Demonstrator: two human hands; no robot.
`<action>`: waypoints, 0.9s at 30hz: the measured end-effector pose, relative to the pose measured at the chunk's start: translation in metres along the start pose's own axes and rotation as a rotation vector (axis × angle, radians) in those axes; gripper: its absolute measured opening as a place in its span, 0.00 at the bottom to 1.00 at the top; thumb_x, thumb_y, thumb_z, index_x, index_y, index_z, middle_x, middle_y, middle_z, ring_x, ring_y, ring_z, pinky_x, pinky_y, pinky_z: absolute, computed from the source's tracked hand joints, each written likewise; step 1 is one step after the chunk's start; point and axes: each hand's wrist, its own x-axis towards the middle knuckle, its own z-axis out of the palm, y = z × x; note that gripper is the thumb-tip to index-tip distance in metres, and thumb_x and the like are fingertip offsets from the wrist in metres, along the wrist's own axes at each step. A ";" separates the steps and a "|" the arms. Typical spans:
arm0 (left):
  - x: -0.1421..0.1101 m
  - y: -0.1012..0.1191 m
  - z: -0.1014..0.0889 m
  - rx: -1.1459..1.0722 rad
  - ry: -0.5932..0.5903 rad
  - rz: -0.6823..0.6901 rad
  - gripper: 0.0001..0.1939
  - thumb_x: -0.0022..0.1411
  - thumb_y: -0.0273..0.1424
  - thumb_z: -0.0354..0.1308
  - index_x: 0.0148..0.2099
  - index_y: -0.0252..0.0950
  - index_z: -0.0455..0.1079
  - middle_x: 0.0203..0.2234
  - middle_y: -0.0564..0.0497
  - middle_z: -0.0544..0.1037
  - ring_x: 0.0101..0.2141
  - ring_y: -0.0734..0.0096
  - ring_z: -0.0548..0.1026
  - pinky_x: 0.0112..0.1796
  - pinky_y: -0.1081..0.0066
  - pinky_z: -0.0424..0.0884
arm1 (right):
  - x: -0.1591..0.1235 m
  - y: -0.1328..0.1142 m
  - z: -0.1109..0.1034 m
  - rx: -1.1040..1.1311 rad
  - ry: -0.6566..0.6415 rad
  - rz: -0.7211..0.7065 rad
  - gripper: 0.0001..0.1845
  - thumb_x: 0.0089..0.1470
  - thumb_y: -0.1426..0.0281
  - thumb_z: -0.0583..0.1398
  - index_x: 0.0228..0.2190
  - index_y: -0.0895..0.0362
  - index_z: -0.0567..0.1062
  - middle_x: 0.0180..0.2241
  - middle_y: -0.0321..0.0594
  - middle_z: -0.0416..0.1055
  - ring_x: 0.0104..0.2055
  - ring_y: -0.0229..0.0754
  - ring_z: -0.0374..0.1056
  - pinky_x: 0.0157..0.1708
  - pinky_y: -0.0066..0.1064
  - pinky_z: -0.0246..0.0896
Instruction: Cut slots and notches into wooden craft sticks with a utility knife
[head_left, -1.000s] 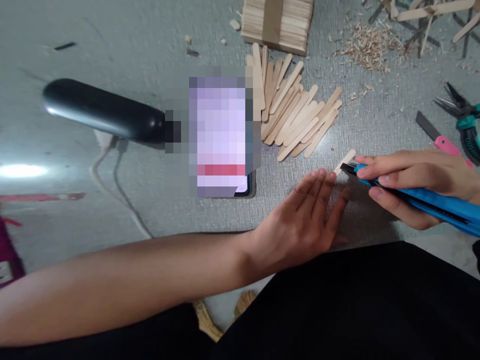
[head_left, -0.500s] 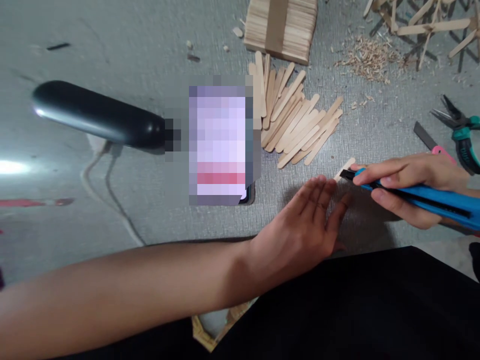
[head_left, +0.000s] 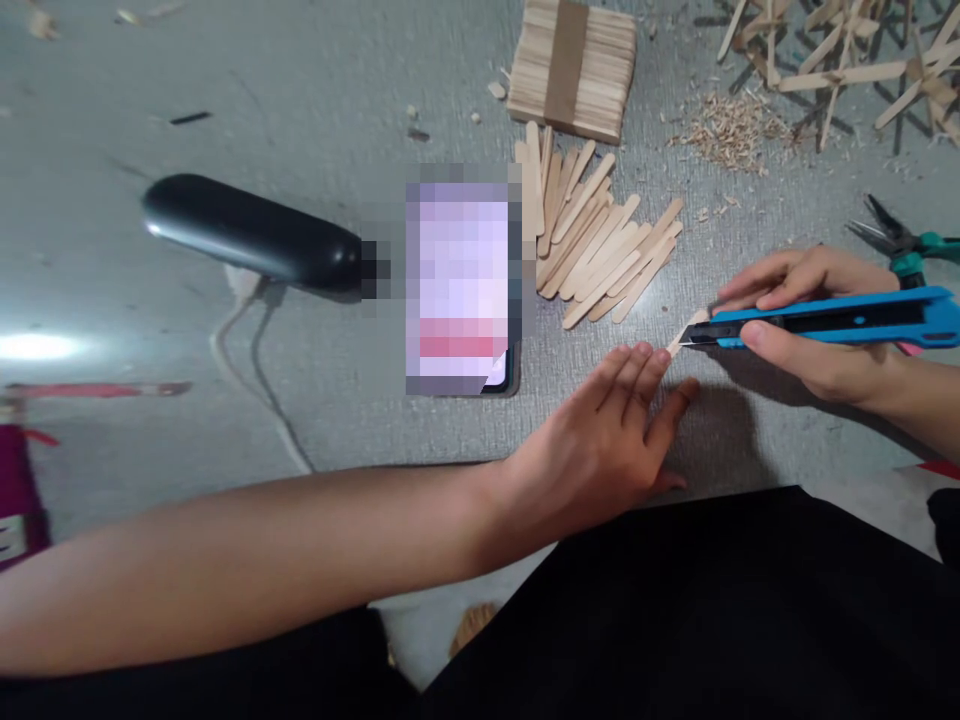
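A short pale popsicle stick [head_left: 697, 320] lies slanted on the grey textured tabletop. My left hand [head_left: 607, 435] holds it against the table, closed over its lower end, which the fingertips hide. My right hand [head_left: 802, 320] is wrapped round a blue utility knife [head_left: 870, 316]. The knife's dark blade [head_left: 696, 336] touches the stick just beyond my left fingertips. Loose popsicle sticks [head_left: 607, 245] are heaped up and left of the hands. Behind that heap sits a bundle of sticks [head_left: 600, 75] held by a brown paper band.
A phone [head_left: 457, 280] with a blurred screen lies left of the heap, beside a dark rounded device [head_left: 247, 230] with a white cable [head_left: 244, 365]. Green-handled pliers [head_left: 907, 262] are beyond my right hand. Wood shavings [head_left: 739, 130] and a stick framework [head_left: 847, 75] occupy the far right.
My right hand has shifted up slightly, and the knife handle has swung to lie nearly level. The left hand stays on the stick. The whole view has moved a little.
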 end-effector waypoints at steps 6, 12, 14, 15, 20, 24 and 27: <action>0.002 -0.001 -0.002 0.012 -0.008 0.007 0.46 0.75 0.58 0.64 0.73 0.21 0.73 0.64 0.21 0.79 0.63 0.35 0.82 0.64 0.50 0.76 | -0.002 -0.008 0.000 -0.184 0.096 -0.088 0.16 0.56 0.61 0.79 0.37 0.47 0.79 0.41 0.36 0.88 0.38 0.46 0.85 0.38 0.39 0.84; 0.000 0.000 0.001 0.003 -0.004 -0.009 0.47 0.73 0.59 0.65 0.73 0.22 0.73 0.65 0.22 0.79 0.64 0.36 0.81 0.66 0.50 0.75 | 0.000 -0.014 0.001 -0.223 0.036 -0.266 0.15 0.57 0.69 0.76 0.42 0.44 0.80 0.42 0.38 0.89 0.39 0.48 0.86 0.36 0.40 0.86; -0.001 0.001 0.001 -0.004 -0.005 -0.010 0.47 0.74 0.59 0.64 0.74 0.21 0.72 0.65 0.22 0.79 0.64 0.36 0.81 0.67 0.50 0.74 | 0.003 -0.014 0.002 -0.200 0.031 -0.327 0.16 0.55 0.70 0.77 0.42 0.46 0.81 0.41 0.38 0.89 0.37 0.47 0.86 0.33 0.36 0.85; -0.001 0.001 0.002 -0.006 -0.005 -0.011 0.47 0.74 0.59 0.64 0.74 0.21 0.71 0.65 0.22 0.79 0.65 0.36 0.81 0.67 0.49 0.73 | 0.005 -0.013 0.003 -0.194 0.027 -0.348 0.16 0.55 0.71 0.77 0.42 0.47 0.81 0.41 0.39 0.89 0.37 0.46 0.86 0.33 0.34 0.85; 0.000 0.001 0.001 -0.004 0.005 -0.015 0.47 0.73 0.59 0.65 0.73 0.21 0.73 0.64 0.22 0.80 0.64 0.36 0.82 0.67 0.51 0.73 | 0.008 -0.013 0.002 -0.142 -0.016 -0.413 0.19 0.54 0.74 0.76 0.46 0.48 0.82 0.42 0.41 0.89 0.41 0.44 0.87 0.37 0.30 0.87; 0.000 0.000 -0.001 0.006 -0.003 -0.012 0.46 0.74 0.59 0.64 0.73 0.22 0.73 0.64 0.23 0.80 0.64 0.37 0.81 0.66 0.51 0.73 | 0.005 -0.015 -0.002 -0.169 -0.052 -0.363 0.19 0.56 0.73 0.76 0.47 0.43 0.82 0.44 0.37 0.88 0.42 0.47 0.87 0.37 0.36 0.89; -0.001 0.001 -0.002 0.007 -0.008 -0.012 0.47 0.74 0.60 0.63 0.74 0.22 0.73 0.65 0.23 0.79 0.64 0.37 0.81 0.67 0.51 0.73 | 0.002 -0.016 -0.003 -0.182 -0.070 -0.345 0.21 0.57 0.74 0.75 0.48 0.42 0.82 0.44 0.37 0.88 0.43 0.49 0.87 0.36 0.37 0.89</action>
